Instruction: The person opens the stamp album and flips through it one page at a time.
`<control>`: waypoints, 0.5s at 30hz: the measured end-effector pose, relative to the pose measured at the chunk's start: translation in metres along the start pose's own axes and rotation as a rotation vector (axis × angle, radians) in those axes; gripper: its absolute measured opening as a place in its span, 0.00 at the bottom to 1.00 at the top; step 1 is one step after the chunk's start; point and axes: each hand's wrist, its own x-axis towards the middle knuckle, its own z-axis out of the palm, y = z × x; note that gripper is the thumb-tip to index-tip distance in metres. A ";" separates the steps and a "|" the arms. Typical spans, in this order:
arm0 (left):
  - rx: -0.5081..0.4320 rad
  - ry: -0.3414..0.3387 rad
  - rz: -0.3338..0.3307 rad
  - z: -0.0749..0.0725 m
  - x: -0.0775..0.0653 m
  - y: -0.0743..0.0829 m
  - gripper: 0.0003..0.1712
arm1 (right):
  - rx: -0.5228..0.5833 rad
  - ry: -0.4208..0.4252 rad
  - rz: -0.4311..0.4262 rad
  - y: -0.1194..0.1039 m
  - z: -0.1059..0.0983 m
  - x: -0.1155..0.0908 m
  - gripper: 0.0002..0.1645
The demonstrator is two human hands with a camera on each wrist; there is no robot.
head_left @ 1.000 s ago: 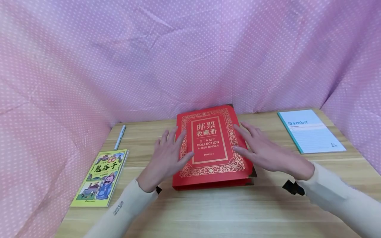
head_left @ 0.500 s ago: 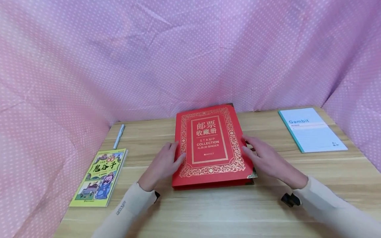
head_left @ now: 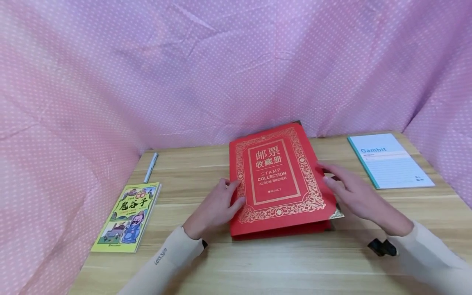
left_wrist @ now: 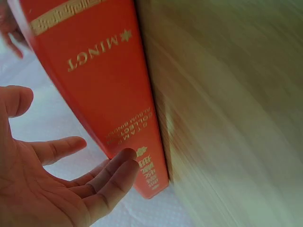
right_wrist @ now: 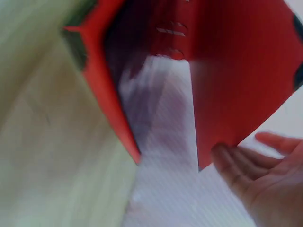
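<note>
A thick red stamp album binder [head_left: 273, 184] with gold lettering lies on the table, its front cover tilted up a little along the right side. My left hand [head_left: 218, 207] is at its spine. In the left wrist view the fingers [left_wrist: 113, 179] are loosely bent beside the spine [left_wrist: 102, 90], with the palm apart from it. At the binder's right edge, my right hand [head_left: 355, 194] has its fingers at the raised cover. In the right wrist view, the fingertips [right_wrist: 221, 151] meet the inner side of the cover [right_wrist: 236, 80], and metal rings show inside.
On the wooden table [head_left: 273, 268], a yellow comic book [head_left: 125, 217] lies at the left with a pale pen [head_left: 150, 167] behind it. A light blue notebook [head_left: 391, 160] lies at the right. Pink dotted cloth [head_left: 221, 73] hangs behind the table.
Both hands have come down from above the binder to its two sides. The binder now sits slightly farther right and turned, and its cover has risen at the right edge.
</note>
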 end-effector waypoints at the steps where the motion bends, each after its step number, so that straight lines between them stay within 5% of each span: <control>1: -0.010 -0.008 0.001 0.000 0.000 0.003 0.41 | 0.005 0.029 -0.050 0.000 -0.005 -0.001 0.29; 6: -0.053 -0.028 -0.009 0.003 0.002 0.017 0.46 | 0.100 0.132 -0.313 -0.002 -0.021 0.001 0.32; 11: -0.042 -0.059 -0.014 0.000 0.005 0.031 0.45 | 0.208 0.142 -0.402 -0.014 -0.024 0.007 0.33; 15: -0.041 0.025 0.031 -0.016 0.009 0.048 0.40 | 0.290 0.098 -0.478 -0.029 -0.017 0.017 0.33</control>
